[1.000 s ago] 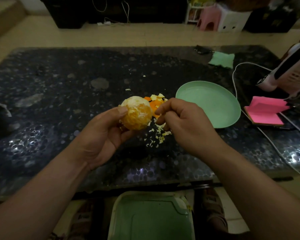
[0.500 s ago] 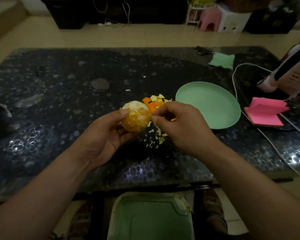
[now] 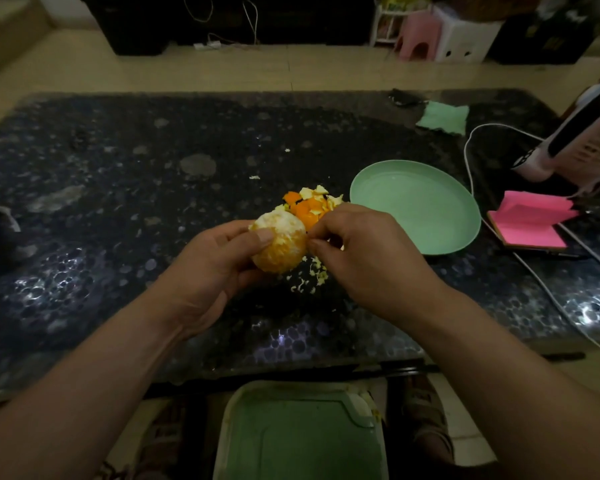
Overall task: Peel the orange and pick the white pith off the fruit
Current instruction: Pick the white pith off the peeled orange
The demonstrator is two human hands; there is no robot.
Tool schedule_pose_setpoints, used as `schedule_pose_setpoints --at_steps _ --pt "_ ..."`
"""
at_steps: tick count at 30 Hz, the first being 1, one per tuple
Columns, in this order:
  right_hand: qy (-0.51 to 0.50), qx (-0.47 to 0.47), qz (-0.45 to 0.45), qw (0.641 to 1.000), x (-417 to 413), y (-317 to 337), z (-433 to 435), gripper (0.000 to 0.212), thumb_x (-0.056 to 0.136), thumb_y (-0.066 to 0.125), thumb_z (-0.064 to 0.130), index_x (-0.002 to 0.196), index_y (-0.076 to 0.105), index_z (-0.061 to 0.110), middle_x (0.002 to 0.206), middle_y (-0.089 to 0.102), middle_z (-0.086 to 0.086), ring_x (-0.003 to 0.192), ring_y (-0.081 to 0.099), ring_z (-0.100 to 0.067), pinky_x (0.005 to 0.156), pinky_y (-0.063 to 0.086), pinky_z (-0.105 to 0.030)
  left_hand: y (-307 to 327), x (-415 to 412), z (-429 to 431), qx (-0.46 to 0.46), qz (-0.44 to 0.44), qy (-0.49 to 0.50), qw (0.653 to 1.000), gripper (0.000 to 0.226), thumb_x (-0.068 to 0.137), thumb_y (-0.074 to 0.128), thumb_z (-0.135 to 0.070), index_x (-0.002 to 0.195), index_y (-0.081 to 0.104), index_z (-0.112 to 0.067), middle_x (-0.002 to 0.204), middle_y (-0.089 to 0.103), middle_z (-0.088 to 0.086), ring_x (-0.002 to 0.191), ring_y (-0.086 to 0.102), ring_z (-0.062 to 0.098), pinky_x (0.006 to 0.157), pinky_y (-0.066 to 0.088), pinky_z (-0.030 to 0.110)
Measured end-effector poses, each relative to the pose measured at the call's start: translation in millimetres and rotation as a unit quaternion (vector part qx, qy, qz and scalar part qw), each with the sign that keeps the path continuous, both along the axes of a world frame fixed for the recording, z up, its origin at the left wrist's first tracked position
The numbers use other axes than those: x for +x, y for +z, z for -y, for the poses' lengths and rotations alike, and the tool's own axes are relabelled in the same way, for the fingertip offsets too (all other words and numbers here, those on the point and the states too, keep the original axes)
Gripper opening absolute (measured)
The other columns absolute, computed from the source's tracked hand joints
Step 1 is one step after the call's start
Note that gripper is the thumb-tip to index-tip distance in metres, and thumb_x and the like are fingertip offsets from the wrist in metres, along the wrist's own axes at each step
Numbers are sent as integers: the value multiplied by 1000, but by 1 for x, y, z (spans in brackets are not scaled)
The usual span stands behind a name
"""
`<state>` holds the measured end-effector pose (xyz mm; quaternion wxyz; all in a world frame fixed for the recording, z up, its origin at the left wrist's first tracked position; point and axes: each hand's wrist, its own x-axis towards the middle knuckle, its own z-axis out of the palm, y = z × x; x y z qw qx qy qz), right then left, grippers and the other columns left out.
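Fingers (image 3: 316, 244) of right hand (image 3: 364, 261) now pinch orange (image 3: 282, 247).

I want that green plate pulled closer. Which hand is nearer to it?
Right. The right hand sits just left of the green plate, pinching at the orange; the left hand holds the orange, farther left.

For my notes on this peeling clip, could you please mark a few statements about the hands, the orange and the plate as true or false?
1. The left hand holds the orange. True.
2. The peel pieces lie on the green plate. False: they lie on the table, beside the plate.
3. The right hand pinches at the orange's right side. True.
4. The pink sticky notes lie left of the plate. False: they lie to its right.
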<state>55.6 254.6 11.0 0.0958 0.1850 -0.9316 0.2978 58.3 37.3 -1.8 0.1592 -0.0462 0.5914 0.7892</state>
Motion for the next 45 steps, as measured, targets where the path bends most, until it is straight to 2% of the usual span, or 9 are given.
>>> schedule_pose_setpoints --at_steps 9,16,20,25,32,34,38,40,45 --pt "-14 -56 -3 998 4 3 5 10 89 75 17 81 70 21 82 62 11 76 59 -9 66 47 -25 0 2 3 9 -6 -22 1000 31 88 71 -25 113 79 -10 119 77 17 104 76 25 84 64 34" --pt "-17 -196 99 975 6 13 3 12 88 73 9 80 70 17 78 68 5 72 61 -6 63 47 -17 3 1 4 70 18 -34 997 35 86 72 -30 115 82 -13 133 71 18 115 72 28 90 64 36" --pt "-3 -237 115 965 8 18 3 9 91 72 7 83 72 12 76 68 3 67 57 -1 62 45 -13 4 1 8 108 23 -55 992 75 63 98 -44 126 77 -9 140 67 20 119 71 28 90 63 36" --pt "1 -268 123 956 8 18 3 8 92 72 7 84 72 7 73 65 5 63 53 1 62 43 -11 7 4 9 140 30 -57 988 85 62 98 -42 134 70 -6 142 65 22 123 69 31 92 62 38" --pt "-12 -287 126 949 3 13 -1 8 93 73 6 85 73 8 70 65 9 63 55 0 61 47 -16 14 6 9 175 34 -53 982 45 87 79 -36 126 78 -13 136 70 18 116 73 28 89 63 37" --pt "-25 -268 118 956 0 11 -2 10 96 71 11 86 73 11 70 65 7 63 55 0 61 47 -16 15 7 9 185 31 -57 981 55 79 86 -38 126 77 -12 137 69 19 117 73 29 90 63 39" --pt "-56 -169 119 977 -4 0 -2 15 103 61 19 101 74 25 74 69 11 63 61 -7 56 48 -24 11 7 9 177 65 -26 982 45 93 60 -33 127 75 -9 134 70 20 109 74 31 81 65 36" --pt "-64 -101 120 986 -4 -6 -2 19 102 58 17 107 70 29 72 67 5 59 59 -11 51 45 -27 5 4 7 164 81 -19 983 53 90 65 -33 136 68 -6 136 68 21 112 73 32 82 65 37" --pt "-80 21 130 988 -7 -14 -2 35 107 53 35 76 57 18 70 58 1 65 55 -18 57 37 -36 -8 0 3 127 96 6 987 57 82 76 -25 134 67 -3 137 68 21 119 70 33 87 64 39"
